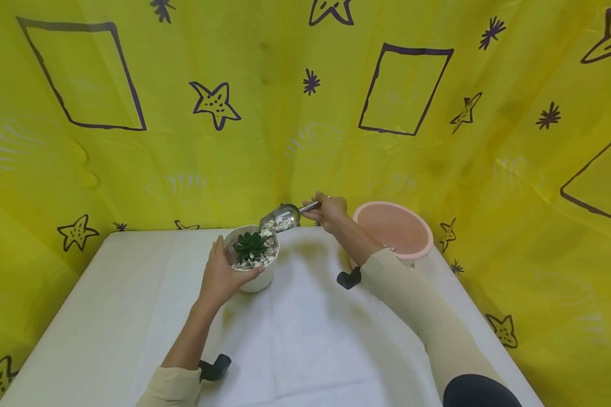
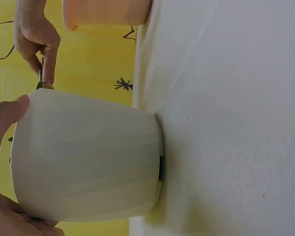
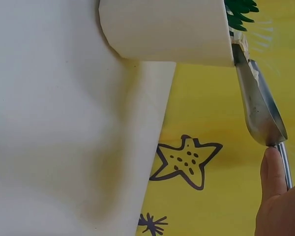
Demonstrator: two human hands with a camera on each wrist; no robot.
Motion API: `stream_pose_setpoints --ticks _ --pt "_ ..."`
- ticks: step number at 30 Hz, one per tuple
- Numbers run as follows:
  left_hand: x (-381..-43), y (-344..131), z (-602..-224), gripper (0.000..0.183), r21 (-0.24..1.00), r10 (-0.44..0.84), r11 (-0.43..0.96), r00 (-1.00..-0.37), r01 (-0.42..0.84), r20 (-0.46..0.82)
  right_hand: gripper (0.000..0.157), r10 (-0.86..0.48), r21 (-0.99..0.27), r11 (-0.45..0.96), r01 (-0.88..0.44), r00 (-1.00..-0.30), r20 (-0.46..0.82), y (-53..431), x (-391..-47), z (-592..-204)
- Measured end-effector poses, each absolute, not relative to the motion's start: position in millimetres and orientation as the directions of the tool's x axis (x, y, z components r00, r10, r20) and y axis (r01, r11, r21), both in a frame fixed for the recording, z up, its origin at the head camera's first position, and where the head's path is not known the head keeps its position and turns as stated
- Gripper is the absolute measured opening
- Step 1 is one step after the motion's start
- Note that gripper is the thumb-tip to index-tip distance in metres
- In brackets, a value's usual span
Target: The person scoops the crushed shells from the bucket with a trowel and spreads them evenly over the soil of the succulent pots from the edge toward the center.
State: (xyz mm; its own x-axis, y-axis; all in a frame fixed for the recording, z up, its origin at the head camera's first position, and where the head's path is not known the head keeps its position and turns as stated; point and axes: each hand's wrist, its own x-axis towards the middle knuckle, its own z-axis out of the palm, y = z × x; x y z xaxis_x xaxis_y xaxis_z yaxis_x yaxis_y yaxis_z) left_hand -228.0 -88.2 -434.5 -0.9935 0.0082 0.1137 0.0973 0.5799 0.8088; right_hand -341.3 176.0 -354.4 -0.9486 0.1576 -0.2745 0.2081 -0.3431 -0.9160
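Scoop (image 1: 288, 211) holds stones (image 1: 278, 225); left hand (image 1: 221, 277) grips pot (image 1: 259, 281).

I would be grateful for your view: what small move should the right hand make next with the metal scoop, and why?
I would probably have the right hand tip the metal scoop slightly further: pale stone chips lie in it, its mouth is at the white pot's rim, and the left hand holds that pot.
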Motion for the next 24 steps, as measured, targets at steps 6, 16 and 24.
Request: stream_pose_setpoints --ticks 6,16,24 --pt "-230.6 -92.1 -433.6 0.126 0.813 0.047 0.572 -0.994 0.111 0.102 0.022 0.174 -0.92 -0.34 0.197 -0.948 -0.267 179.2 -340.2 -354.2" --pt "-228.0 -89.5 -429.5 0.128 0.819 0.047 0.568 -0.996 0.085 0.071 0.023 0.172 -0.919 -0.341 0.201 -0.947 -0.271 180.2 -337.6 -354.1" --pt "-213.8 -74.1 -423.9 0.131 0.78 -0.076 0.626 -0.994 0.014 0.078 0.027 0.176 -0.919 -0.343 0.195 -0.948 -0.267 180.0 -337.9 -354.5"
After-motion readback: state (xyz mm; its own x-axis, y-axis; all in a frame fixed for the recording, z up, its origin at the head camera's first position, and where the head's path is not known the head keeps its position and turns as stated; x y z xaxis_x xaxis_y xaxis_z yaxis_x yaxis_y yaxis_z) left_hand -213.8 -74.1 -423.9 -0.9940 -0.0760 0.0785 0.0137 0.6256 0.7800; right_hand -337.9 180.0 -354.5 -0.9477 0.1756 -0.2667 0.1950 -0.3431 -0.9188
